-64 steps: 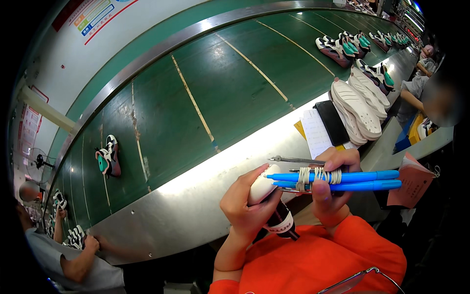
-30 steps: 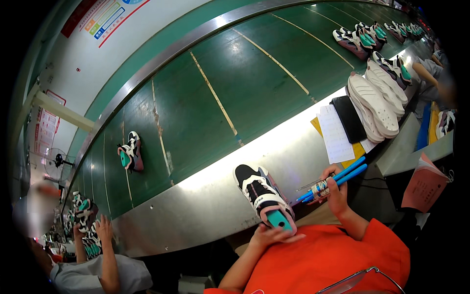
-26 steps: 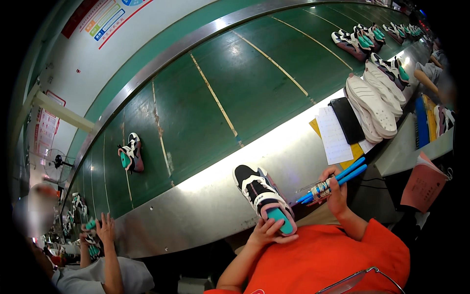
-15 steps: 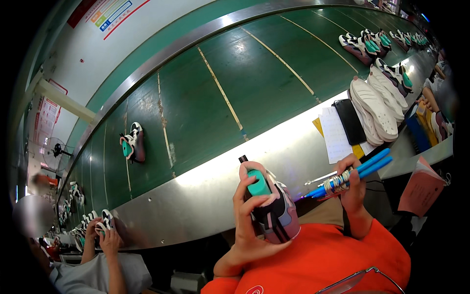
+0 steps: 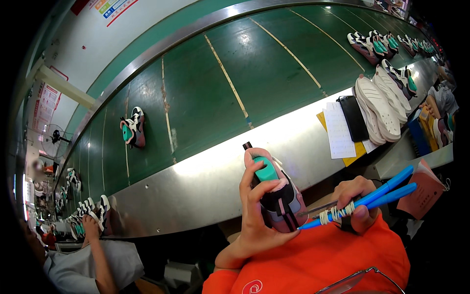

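Observation:
My left hand (image 5: 257, 210) grips a black, pink and teal sneaker (image 5: 277, 196), held upright in front of my orange shirt with its toe pointing down. My right hand (image 5: 356, 206) holds a bundle of blue pens and a thin metal tool (image 5: 364, 201) bound with rubber bands. The tips of that bundle touch the sneaker's lower side. Both hands sit just below the steel edge (image 5: 205, 176) of the green conveyor belt (image 5: 235, 83).
One sneaker (image 5: 133, 128) lies on the belt at the left. White soles (image 5: 379, 105), a black pouch (image 5: 353, 117) and papers (image 5: 339, 130) rest on the steel ledge at right. More sneakers (image 5: 377, 44) ride the far right. A co-worker's hand (image 5: 90, 228) handles shoes at lower left.
My left hand lifted the sneaker off the steel ledge and turned it upright in front of me. The right hand brought the pen bundle's tips against it.

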Motion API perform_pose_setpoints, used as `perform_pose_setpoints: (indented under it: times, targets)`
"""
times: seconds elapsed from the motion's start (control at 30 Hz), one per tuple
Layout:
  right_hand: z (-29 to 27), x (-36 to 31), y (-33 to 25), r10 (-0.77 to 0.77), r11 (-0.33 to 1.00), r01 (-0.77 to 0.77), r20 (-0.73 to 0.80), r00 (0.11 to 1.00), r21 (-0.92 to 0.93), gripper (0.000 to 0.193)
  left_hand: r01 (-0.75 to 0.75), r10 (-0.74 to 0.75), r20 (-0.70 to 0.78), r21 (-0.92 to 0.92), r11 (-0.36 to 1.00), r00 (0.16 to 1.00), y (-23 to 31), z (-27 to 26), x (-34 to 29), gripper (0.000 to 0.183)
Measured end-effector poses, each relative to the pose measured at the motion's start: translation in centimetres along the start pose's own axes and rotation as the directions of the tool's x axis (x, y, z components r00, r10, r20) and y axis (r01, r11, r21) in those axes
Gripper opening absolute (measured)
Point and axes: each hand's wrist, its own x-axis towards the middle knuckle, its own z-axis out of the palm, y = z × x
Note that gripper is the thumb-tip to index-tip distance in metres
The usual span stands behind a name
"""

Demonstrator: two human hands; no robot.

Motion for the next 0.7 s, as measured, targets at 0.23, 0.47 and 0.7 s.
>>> perform_pose_setpoints:
  times: [0.23,0.47,0.7]
  targets:
    - [0.6,0.4,0.4,-0.019,0.999,0.02,0.02,1.0,-0.036,0.038,-0.021,0.018,0.028,0.086,0.996,0.999,-0.7,-0.8,-0.3,0.089]
    - [1.0,0.3,1.4,-0.061,0.998,0.061,0.028,0.998,-0.005,0.037,-0.017,0.017,0.017,-0.021,1.0,1.0,-0.7,-0.9,-0.4,0.09]
    - [1.4,0.5,1.9,-0.113,0.991,0.108,0.062,0.992,0.078,0.034,-0.013,0.012,0.023,0.034,0.999,1.0,-1.0,-1.5,-0.7,0.089]
